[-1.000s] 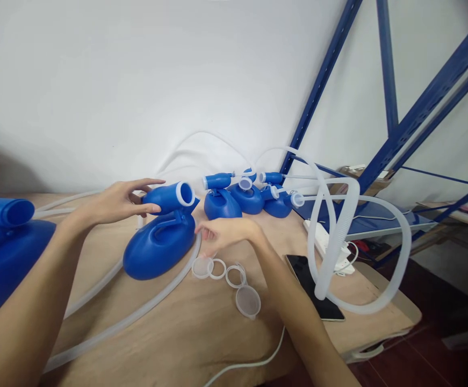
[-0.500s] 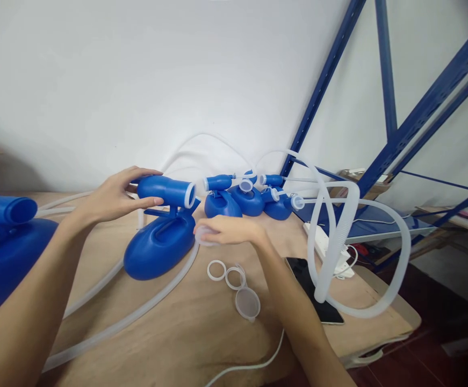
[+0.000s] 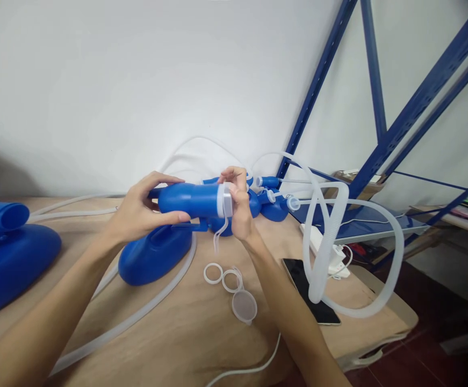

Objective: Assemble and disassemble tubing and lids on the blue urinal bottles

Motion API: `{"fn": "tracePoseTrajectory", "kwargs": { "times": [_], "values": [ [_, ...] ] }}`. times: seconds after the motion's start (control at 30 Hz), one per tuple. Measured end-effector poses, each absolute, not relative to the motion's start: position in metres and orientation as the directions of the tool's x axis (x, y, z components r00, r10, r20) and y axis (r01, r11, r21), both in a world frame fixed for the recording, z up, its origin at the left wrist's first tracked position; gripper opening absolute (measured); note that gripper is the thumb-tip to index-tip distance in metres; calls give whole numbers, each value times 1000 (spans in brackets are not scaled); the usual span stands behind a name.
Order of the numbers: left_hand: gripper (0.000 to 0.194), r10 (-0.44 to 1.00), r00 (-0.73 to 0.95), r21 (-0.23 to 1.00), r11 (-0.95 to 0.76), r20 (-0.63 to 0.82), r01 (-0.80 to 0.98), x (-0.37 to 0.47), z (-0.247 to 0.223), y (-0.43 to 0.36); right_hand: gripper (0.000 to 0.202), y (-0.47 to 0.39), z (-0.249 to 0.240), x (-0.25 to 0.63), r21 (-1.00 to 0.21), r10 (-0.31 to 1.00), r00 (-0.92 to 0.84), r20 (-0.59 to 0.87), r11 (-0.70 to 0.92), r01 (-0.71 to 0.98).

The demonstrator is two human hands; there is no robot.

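Workshop, metal rack point(image 3: 419, 100), table point(image 3: 169, 333), matching blue bottles point(image 3: 149, 263)

Power strip point(image 3: 337, 262) beside a phone point(image 3: 301, 280)
Beyond the phone stand a blue rack point(image 3: 315, 95) and pale wall point(image 3: 137, 80); nearer than it, a white cable point(image 3: 250, 372).

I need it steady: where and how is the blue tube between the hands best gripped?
Best, I'd say, around the rounded left part of the blue tube, from the left, thumb near, fingers over the top, as the left hand holds it. The tube lies nearly level, and the right hand occupies its right end at the white cap.
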State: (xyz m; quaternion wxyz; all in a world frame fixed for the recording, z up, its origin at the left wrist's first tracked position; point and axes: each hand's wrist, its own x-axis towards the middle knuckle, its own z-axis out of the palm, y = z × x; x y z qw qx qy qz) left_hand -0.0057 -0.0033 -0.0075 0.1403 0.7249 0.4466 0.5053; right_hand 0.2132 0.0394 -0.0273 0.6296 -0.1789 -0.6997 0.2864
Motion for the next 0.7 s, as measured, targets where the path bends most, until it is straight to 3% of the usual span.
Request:
{"fn": "tracePoseTrajectory", "kwargs": {
  "times": [0.1, 0.33, 0.5, 0.57, 0.7],
  "values": [
    [68, 818, 72, 669, -515, 571, 536, -2, -4, -12, 41, 35, -30, 208, -573, 536, -224, 814, 806, -149],
    [57, 779, 67, 623, -547, 624, 559, 2, 0, -24, 48, 26, -28, 213, -439, 457, -356, 815, 888, 135],
    [61, 722, 94, 561, -606, 685, 564, 6, 3, -38, 50, 17, -22, 219, -234, 231, -371, 899, 971, 36],
    [64, 693, 66, 530, -606, 718, 593, 9, 3, -44, 51, 14, -20, 219, -227, 231, -363, 903, 972, 54],
    [66, 596, 6, 435, -592, 803, 678, 16, 1, -53, 54, 9, -21, 219, -329, 372, -352, 859, 928, 178]
  ]
}}
